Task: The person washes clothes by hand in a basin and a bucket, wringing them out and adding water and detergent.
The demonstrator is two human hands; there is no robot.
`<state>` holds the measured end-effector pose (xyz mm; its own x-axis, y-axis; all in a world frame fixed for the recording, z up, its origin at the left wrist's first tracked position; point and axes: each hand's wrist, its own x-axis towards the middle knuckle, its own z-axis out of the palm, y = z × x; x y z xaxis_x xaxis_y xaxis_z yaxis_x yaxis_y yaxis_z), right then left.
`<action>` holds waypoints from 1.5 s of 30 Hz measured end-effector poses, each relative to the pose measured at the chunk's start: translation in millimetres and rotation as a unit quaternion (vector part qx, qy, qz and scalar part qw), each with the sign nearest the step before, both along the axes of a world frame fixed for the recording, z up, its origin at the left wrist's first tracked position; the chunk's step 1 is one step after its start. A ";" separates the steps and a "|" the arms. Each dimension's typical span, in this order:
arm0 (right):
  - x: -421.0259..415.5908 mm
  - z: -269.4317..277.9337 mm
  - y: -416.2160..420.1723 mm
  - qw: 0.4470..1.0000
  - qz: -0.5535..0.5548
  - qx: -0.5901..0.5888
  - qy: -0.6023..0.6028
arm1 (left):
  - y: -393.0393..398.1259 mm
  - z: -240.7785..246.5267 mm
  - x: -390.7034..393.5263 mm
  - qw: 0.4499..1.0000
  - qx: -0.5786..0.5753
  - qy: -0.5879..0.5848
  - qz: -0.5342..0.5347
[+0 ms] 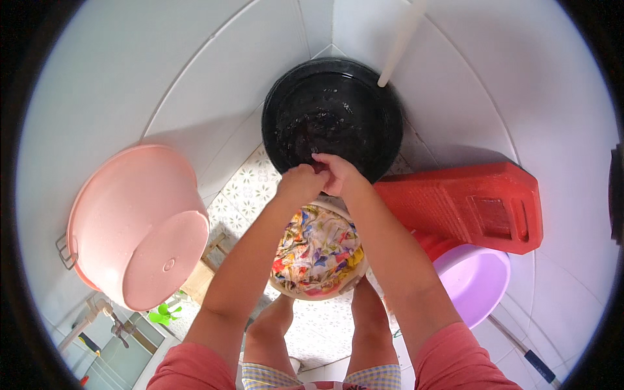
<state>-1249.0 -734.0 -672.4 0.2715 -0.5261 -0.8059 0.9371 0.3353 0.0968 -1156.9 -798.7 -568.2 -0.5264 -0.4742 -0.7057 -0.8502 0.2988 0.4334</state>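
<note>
Over the near rim of a round black tub [385, 146] filled with water, my two hands meet. My left hand [303, 184] is curled, its knuckles upward. Pressed close against it, my right hand [340, 174] has its thumb side towards the water. Whether anything dark is held between them is hidden by the fingers and the dark tub behind. Below my wrists, a pale round basin [312, 295] holds bunched, multicoloured patterned cloth [319, 248]. The water surface [336, 112] shows ripples and bright glints.
At left a large pink tub [161, 248] rests tilted, near a wall tap [119, 329]. On the right a red plastic washboard [458, 207] leans above a purple basin [473, 278]. A white pipe [397, 48] reaches the black tub's rim. Tiled walls [219, 92] meet behind it.
</note>
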 end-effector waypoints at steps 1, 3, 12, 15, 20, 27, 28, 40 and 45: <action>2.1 5.6 0.4 1.000 0.009 0.012 0.022 | 8.4 6.6 6.0 0.997 0.003 0.065 0.035; 0.4 33.3 -2.9 0.997 0.054 0.046 0.042 | 14.7 24.5 19.8 0.983 0.131 0.073 0.106; -16.1 59.8 13.5 0.949 0.231 0.096 0.193 | 120.0 -125.5 204.0 0.873 0.130 0.108 0.457; -26.6 70.1 13.5 0.914 0.274 0.105 0.280 | 118.6 -136.2 193.4 0.708 0.347 0.022 0.615; -28.4 61.8 9.7 0.892 0.268 0.108 0.348 | 92.4 -180.9 184.0 0.534 0.428 0.093 0.723; -21.9 47.5 6.7 0.896 0.183 0.129 0.383 | 73.4 -219.0 166.1 0.583 0.377 0.230 0.682; -20.2 46.9 5.2 0.896 0.179 0.123 0.387 | 64.2 -217.8 160.9 0.585 0.374 0.252 0.674; -6.0 73.8 7.7 0.925 0.077 0.071 0.365 | 111.3 -158.7 174.6 0.993 -0.037 0.100 0.047; 0.1 89.5 23.0 0.923 0.047 0.042 0.379 | 99.1 -89.3 165.5 0.974 -0.172 0.066 0.132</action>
